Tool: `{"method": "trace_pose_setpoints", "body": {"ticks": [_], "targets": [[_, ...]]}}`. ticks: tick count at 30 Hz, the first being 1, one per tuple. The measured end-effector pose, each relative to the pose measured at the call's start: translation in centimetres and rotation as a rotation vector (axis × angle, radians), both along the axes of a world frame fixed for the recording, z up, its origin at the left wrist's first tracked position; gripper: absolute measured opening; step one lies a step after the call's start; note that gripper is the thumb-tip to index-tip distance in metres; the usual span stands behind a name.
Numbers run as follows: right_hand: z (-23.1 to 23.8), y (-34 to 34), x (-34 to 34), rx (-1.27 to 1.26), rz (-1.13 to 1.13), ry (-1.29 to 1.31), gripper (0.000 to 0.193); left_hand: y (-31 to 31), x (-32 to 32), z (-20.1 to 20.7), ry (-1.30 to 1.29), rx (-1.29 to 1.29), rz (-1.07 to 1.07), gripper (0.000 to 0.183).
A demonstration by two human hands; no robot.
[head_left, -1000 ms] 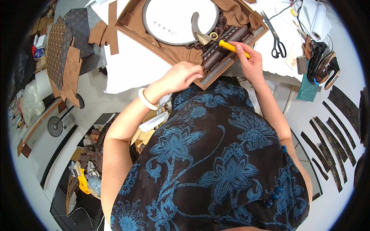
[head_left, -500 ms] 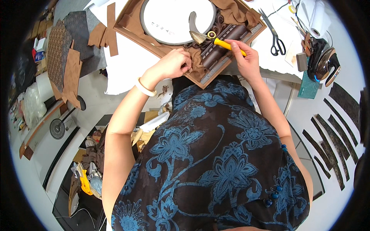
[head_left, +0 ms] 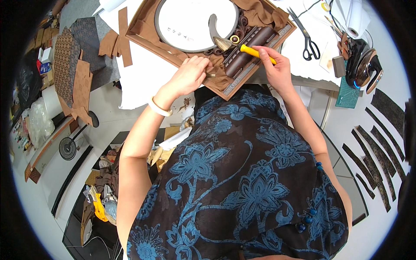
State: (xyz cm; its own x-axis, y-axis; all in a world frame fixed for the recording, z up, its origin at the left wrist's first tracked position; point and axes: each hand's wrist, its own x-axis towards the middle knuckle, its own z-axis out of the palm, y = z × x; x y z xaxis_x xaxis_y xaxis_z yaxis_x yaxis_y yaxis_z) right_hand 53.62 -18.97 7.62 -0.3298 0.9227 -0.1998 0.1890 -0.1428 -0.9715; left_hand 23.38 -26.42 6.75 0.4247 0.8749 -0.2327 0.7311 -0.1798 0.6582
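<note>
A shallow brown wooden frame box (head_left: 173, 53) lies at the table's near edge, lined with rumpled brown cloth (head_left: 221, 82). Inside are a round white panel with a grey rim (head_left: 182, 30), a dark brown ribbed roll (head_left: 255, 54) and dark curled pieces (head_left: 242, 24). My right hand (head_left: 278, 67) is closed round a yellow-handled tool (head_left: 255, 52) with a flared metallic head above the roll. A curved grey piece (head_left: 213, 27) meets that head; whether they are joined, I cannot tell. My left hand (head_left: 190, 74) rests over the box's near left side, fingers loosely bent and apart on the cloth.
Black scissors (head_left: 307, 39) and a corded iron (head_left: 366, 71) lie at the right, with a green cutting mat (head_left: 348, 93) below. Brown material strips (head_left: 125, 37) and patterned sheets (head_left: 65, 65) are at the left. Dark strips (head_left: 377, 147) hang or lie at far right.
My left hand's fingers have loosened from a tighter curl and spread over the box edge. The box has shifted slightly left in the picture. The right hand keeps its hold on the tool.
</note>
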Motion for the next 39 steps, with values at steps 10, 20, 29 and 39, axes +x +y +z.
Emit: {"method": "trace_pose_setpoints", "body": {"ticks": [10,20,29,39], "targets": [[-0.7,-0.2,0.0,-0.026,0.006,-0.013,0.032,0.8,1.7,-2.3,0.192,0.011,-0.051,0.017],[0.1,-0.5,-0.1,-0.002,0.035,-0.034,0.031,0.0,1.1,-2.6,0.140,0.235,-0.141,0.014],[0.1,-1.0,-0.1,-0.016,0.059,-0.090,0.032,0.2,1.1,-1.0,0.233,0.316,-0.241,0.017],[-0.6,-1.5,-1.7,0.072,0.197,-0.200,0.025,-0.2,1.3,-0.3,0.243,0.029,-0.144,0.023]]}}
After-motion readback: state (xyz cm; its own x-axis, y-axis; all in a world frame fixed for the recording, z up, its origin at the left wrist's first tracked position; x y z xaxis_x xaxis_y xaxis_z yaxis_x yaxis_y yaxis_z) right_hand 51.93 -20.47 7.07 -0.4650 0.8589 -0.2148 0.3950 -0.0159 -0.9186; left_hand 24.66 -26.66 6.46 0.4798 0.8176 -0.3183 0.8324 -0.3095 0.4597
